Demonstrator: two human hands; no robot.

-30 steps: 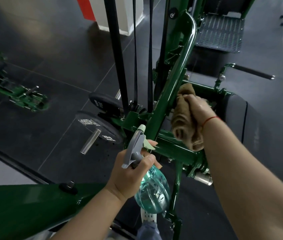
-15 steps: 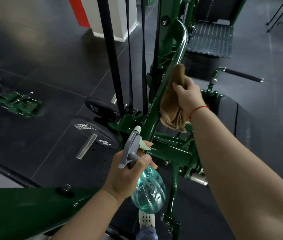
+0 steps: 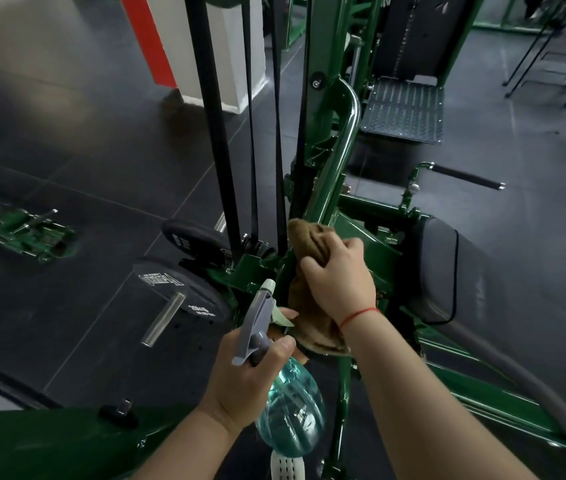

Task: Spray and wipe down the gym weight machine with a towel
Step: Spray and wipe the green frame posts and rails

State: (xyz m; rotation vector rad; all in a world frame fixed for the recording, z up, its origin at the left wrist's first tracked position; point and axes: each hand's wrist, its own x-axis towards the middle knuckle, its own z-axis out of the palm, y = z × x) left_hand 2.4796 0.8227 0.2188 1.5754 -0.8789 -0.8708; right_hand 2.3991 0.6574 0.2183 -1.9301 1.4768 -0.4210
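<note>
The green weight machine fills the middle of the head view, its curved green tube (image 3: 338, 161) running down toward me. My right hand (image 3: 338, 282), with a red string at the wrist, presses a brown towel (image 3: 312, 240) against the lower end of that tube near the frame joint. My left hand (image 3: 243, 379) grips a spray bottle (image 3: 292, 414) with a clear teal body and a grey trigger head, held just below and left of the towel, nozzle pointing up toward the frame.
Black belts (image 3: 212, 126) run vertically just left of the tube. Black weight plates (image 3: 170, 289) on a steel peg sit at the left, a black seat pad (image 3: 444, 268) at the right. A handle bar (image 3: 465, 176) sticks out behind it. A white and red pillar (image 3: 205, 46) stands on the dark floor.
My right hand slid the towel up the green tube, then back down to its lower end near the bottle. The left hand kept the spray bottle almost still.
</note>
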